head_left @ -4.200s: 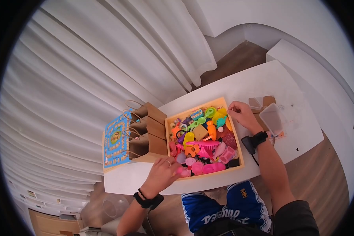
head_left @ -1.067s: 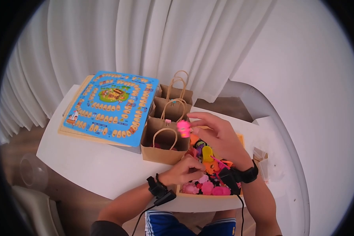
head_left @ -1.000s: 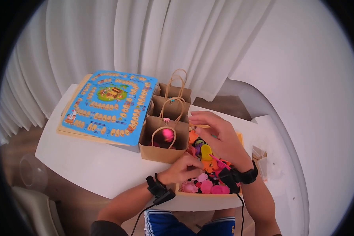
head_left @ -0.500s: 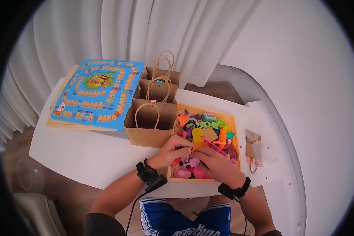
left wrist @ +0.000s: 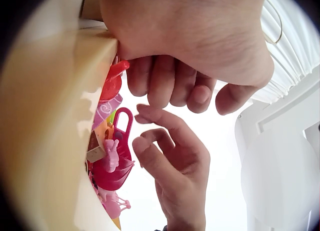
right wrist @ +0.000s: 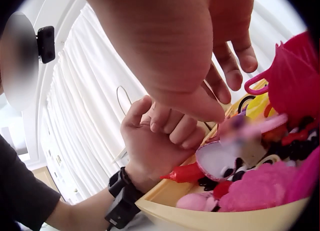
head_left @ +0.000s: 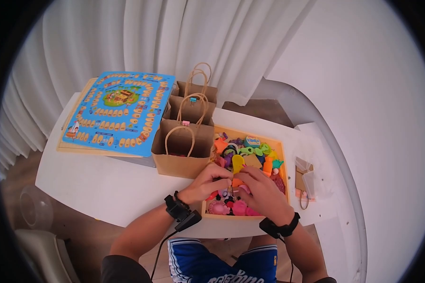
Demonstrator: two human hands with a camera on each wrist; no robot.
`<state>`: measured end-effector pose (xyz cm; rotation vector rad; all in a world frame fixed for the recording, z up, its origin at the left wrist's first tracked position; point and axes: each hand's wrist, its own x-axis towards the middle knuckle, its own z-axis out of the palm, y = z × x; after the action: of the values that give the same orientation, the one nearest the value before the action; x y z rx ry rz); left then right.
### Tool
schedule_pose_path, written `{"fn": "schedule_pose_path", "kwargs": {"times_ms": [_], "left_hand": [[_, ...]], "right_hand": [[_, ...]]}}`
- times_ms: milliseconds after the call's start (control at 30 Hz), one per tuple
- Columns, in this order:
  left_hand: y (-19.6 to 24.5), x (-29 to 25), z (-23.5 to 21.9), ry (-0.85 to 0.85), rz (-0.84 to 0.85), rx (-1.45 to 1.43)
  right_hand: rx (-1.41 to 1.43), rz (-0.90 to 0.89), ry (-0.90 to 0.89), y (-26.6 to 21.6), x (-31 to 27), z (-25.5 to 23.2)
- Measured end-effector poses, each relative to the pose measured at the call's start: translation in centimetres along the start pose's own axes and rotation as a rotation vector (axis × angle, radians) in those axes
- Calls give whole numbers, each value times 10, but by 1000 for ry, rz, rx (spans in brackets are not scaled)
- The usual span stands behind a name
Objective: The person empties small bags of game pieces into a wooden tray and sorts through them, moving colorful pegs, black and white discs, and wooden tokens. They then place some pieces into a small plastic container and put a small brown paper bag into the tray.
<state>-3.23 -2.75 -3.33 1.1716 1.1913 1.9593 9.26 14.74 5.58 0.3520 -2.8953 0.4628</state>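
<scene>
A shallow wooden box (head_left: 282, 147) holds a heap of small plastic toys. My left hand (head_left: 204, 182) rests at its left edge, fingers loosely curled, nothing visible in them. Over the toys my right hand (head_left: 267, 195) is bent, its thumb and fingertips apart in the left wrist view. A blurred pink piece (right wrist: 270, 125) shows below its fingertips in the right wrist view. Around it lie a magenta piece with a looped handle (left wrist: 114, 175), a pink flower-shaped toy (right wrist: 260, 187), a red pointed toy (right wrist: 184, 173) and a yellow toy (head_left: 238, 162).
Three brown paper bags with upright handles stand in a row left of the box, the nearest bag (head_left: 182, 166) beside my left hand. Beyond them lies a blue game board (head_left: 120, 111). Clear plastic containers (head_left: 308, 175) are on the white table (head_left: 118, 188) at right.
About a second ago my right hand let a small pink toy drop into the nearest bag. It has since moved back over the box. My left hand stays at the box's left edge.
</scene>
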Motion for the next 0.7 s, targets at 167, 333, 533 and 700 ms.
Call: {"fn": "schedule_pose_path", "kwargs": {"times_ms": [167, 333, 533, 700], "left_hand": [[0, -1, -3, -38, 23, 74], [9, 0, 2, -11, 68, 65], [5, 1, 0, -22, 44, 63], [9, 0, 3, 14, 32, 62]], "right_hand": [[271, -40, -75, 9, 14, 27], [305, 4, -160, 14, 18, 33], [180, -48, -159, 17, 12, 30], [-86, -64, -56, 13, 2, 28]]}}
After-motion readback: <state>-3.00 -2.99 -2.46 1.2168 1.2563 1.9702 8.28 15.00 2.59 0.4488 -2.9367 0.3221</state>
